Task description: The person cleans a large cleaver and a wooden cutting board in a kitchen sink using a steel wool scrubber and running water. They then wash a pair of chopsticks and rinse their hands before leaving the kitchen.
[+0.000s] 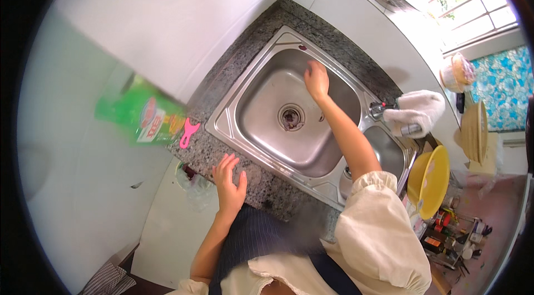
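My right hand [318,80] reaches over the far side of the large stainless steel sink basin [267,140], its fingers bent and blurred near the inner wall; whether it holds something small cannot be told. Dark purple scraps lie in the drain strainer [290,117], and a small purple scrap [302,48] rests on the sink's far rim. My left hand [230,184] is over the front edge of the granite counter [263,182], fingers spread, holding nothing. A pink peeler-like tool [190,132] lies on the counter left of the sink, beside a green printed plastic pouch [156,121].
A cloth-draped faucet [377,109] stands behind a smaller basin [384,147]. At the right are a yellow plastic basin [429,182], a woven basket [474,132] and a rack of bottles [448,240]. A bag-lined bin [194,186] hangs below the counter edge.
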The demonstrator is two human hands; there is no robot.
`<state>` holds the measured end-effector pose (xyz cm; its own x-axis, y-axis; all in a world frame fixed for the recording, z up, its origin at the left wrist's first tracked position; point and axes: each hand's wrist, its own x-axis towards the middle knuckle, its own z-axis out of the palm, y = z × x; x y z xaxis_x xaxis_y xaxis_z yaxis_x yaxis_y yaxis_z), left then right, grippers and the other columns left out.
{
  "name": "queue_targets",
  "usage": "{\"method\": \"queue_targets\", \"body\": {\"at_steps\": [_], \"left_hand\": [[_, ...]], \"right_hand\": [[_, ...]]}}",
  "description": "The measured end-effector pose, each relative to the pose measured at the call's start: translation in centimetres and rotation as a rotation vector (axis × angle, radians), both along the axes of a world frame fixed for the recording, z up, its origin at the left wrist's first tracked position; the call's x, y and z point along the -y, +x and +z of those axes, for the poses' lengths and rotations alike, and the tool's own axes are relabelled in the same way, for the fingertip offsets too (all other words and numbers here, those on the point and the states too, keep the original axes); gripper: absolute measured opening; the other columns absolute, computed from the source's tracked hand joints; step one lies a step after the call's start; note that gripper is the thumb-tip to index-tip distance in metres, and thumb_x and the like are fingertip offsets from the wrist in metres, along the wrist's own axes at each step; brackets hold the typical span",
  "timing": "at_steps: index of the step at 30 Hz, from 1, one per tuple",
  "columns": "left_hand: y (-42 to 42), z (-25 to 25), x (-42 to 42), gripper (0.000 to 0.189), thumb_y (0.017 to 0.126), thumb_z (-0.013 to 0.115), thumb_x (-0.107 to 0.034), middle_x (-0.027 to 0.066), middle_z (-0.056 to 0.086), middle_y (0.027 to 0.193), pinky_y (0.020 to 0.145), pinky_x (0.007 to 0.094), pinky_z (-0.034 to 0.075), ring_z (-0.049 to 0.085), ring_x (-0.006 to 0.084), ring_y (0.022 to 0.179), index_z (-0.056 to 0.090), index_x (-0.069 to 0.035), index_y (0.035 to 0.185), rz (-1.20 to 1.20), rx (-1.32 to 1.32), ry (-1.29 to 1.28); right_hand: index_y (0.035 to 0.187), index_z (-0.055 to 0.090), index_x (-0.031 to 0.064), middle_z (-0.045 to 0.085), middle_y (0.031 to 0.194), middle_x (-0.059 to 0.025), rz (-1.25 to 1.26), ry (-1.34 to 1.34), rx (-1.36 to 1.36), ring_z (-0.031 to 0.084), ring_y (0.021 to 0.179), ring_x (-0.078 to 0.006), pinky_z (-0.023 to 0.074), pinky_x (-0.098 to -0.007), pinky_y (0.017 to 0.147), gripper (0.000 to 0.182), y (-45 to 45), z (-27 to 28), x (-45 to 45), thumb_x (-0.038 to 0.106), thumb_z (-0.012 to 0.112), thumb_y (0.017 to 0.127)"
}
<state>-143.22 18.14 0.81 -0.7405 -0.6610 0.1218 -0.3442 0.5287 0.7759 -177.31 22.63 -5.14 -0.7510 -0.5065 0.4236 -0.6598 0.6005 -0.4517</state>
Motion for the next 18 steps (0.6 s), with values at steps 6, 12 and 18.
{"method": "queue_targets", "body": {"at_steps": [6,12,18], "left_hand": [[-3.4,-1.9,-0.5,0.027,0.069,0.05,-0.006,0.0113,0.045,0.105,0.09,0.0405,0.02,0.036,0.0271,0.105,0.046,-0.002,0.096,0.0,0.097,0.03],[-7.9,-2.2,-0.5,0.028,0.071,0.049,-0.01,0.0087,0.043,0.108,0.091,0.044,0.017,0.035,0.0247,0.107,0.045,-0.004,0.098,-0.117,0.134,0.074],[-10.1,-2.1,-0.6,0.028,0.071,0.05,-0.01,0.0086,0.043,0.107,0.092,0.0446,0.015,0.034,0.0242,0.108,0.045,-0.004,0.098,-0.202,0.179,0.07]], "right_hand": [[0.088,0.051,0.0005,0.05,0.089,-0.0125,0.151,0.117,-0.276,0.046,0.084,-0.0273,0.0395,-0.0355,0.07,0.027,-6.6,-4.3,4.2,0.003,0.051,0.062],[0.093,0.049,0.002,0.045,0.097,-0.0157,-0.064,0.099,0.164,0.043,0.093,-0.0291,0.0362,-0.0349,0.078,0.032,2.1,-10.4,-4.1,0.005,0.05,0.061],[0.114,0.032,-0.0013,0.018,0.124,-0.0224,-0.541,0.345,0.356,0.026,0.11,-0.0346,0.0223,-0.0375,0.092,0.053,6.5,-19.6,-11.3,0.009,0.05,0.065]]}}
